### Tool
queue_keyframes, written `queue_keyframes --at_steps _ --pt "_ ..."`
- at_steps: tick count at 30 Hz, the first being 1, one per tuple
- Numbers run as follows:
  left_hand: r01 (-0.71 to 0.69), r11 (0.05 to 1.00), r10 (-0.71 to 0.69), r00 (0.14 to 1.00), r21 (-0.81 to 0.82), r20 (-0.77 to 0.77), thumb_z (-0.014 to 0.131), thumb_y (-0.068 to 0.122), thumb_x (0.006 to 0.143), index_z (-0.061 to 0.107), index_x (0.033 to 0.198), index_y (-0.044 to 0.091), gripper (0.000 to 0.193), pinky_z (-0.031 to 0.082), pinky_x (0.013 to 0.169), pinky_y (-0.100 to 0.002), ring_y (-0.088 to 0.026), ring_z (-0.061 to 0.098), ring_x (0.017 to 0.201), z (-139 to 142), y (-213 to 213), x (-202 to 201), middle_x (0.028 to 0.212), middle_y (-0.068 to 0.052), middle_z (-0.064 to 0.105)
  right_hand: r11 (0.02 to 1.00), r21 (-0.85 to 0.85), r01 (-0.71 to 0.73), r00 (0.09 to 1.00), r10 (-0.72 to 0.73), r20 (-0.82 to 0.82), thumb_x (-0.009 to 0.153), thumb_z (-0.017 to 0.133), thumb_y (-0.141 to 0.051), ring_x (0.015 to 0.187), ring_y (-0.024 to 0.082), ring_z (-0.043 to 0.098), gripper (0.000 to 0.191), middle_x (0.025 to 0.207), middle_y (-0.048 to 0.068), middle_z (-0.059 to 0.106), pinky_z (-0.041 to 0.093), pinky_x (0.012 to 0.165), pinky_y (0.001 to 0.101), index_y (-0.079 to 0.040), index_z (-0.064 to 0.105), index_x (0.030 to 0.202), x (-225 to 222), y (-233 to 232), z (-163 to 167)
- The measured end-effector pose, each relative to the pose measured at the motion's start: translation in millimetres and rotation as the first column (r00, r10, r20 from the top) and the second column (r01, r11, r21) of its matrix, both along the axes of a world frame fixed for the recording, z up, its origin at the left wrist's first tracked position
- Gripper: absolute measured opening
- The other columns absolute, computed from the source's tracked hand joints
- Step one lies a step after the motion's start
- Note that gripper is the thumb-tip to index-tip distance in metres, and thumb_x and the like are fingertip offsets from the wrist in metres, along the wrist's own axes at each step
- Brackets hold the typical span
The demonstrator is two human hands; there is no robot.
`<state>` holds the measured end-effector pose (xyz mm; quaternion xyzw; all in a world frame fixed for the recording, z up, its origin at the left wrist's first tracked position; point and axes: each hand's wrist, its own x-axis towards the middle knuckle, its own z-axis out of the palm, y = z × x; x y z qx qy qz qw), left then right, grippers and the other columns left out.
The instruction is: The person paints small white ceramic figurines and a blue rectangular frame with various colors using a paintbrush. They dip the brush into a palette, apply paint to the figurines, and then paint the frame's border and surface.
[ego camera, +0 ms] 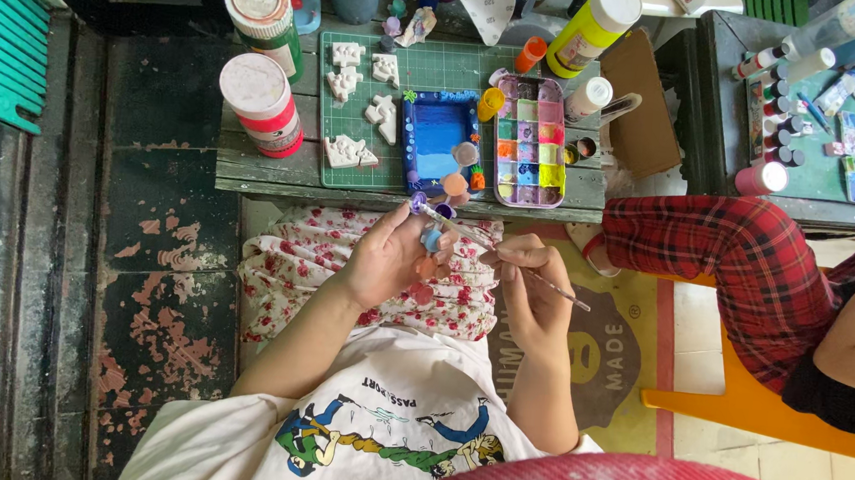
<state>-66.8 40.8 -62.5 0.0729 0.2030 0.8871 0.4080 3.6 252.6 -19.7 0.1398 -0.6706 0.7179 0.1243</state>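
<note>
A weathered wooden counter (pixel 272 169) carries a green cutting mat (pixel 414 79) with white plaster shapes (pixel 357 95) spread over it. Beside them on the mat lies a blue picture frame (pixel 437 138), and just right of it a paint palette (pixel 531 140) with many coloured wells. Two red-and-white jars (pixel 262 103) stand at the mat's left edge, and a yellow bottle (pixel 593 26) stands behind the palette. Below the counter, over a floral lap, the left hand (pixel 386 257) has its grip closed around a small painted figure (pixel 432 238). The right hand (pixel 534 293) pinches a thin paintbrush (pixel 506 258), whose tip touches the figure. A person in a red plaid sleeve (pixel 737 257) sits to the right.
</note>
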Motion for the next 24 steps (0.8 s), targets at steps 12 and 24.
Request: queue_keyframes --at_steps 12,24 --pt "-0.045 0.994 0.032 0.992 0.103 0.119 0.033 0.057 0.103 0.028 0.162 0.011 0.075 0.042 0.086 -0.031 -0.017 0.052 0.091 9.9 2.6 4.1 0.105 -0.005 0.054 0.944 0.313 0.103 0.985 -0.053 -0.165 0.104 0.050 0.006 0.099 0.023 0.061 0.002 0.112 0.023 0.066 0.051 0.085 0.0303 0.005 0.052 0.104 10.0 -19.3 24.4" --pt "-0.027 1.000 0.027 0.992 -0.002 -0.125 0.025 0.061 0.107 0.040 0.155 0.010 0.071 0.039 0.079 -0.029 -0.012 0.044 0.077 -13.8 4.1 4.8 0.101 -0.002 0.053 0.863 0.476 0.172 0.966 -0.054 -0.252 0.105 0.049 0.004 0.102 0.024 0.059 0.008 0.112 0.019 0.070 0.049 0.091 0.0362 0.003 0.057 0.103 -9.2 -4.7 63.3"
